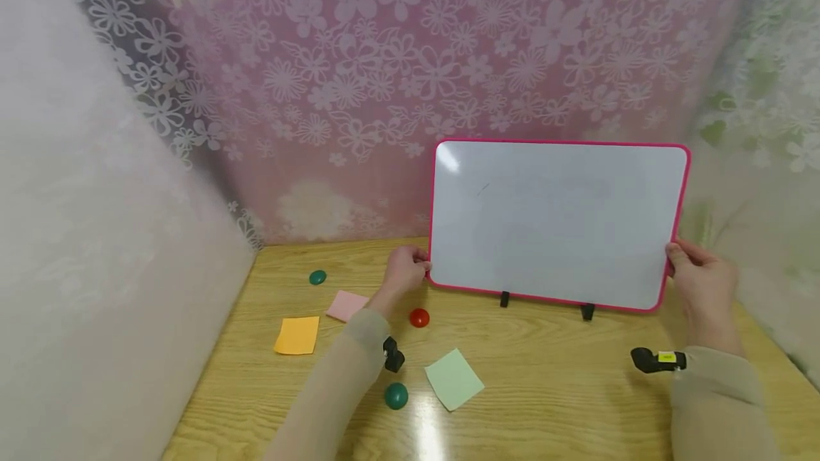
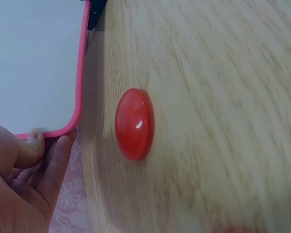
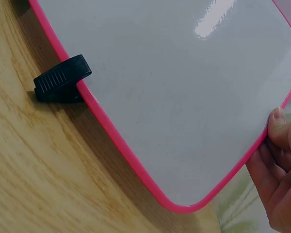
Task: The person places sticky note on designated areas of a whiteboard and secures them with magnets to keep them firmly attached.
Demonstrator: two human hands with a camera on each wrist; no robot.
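A whiteboard [image 1: 557, 223] with a pink frame stands tilted back near the far side of the table, two black clips [image 3: 63, 78] at its lower edge. At its lower left corner, my left hand [image 1: 406, 270] pinches the frame between thumb and fingers, as the left wrist view also shows. My right hand [image 1: 703, 279] grips the right edge, thumb on the front and fingers behind. Just in front of my left hand lies a round red magnet-like piece [image 2: 132, 124]. What holds the board up from behind is hidden.
Left of the board, on the wooden table [image 1: 544, 390], lie an orange sticky note [image 1: 297, 336], a pink one [image 1: 347, 305] partly behind my left arm, and a green one [image 1: 454, 380]. Two round green pieces [image 1: 396, 395] lie there too. Flowered curtains [image 1: 384, 91] hang behind.
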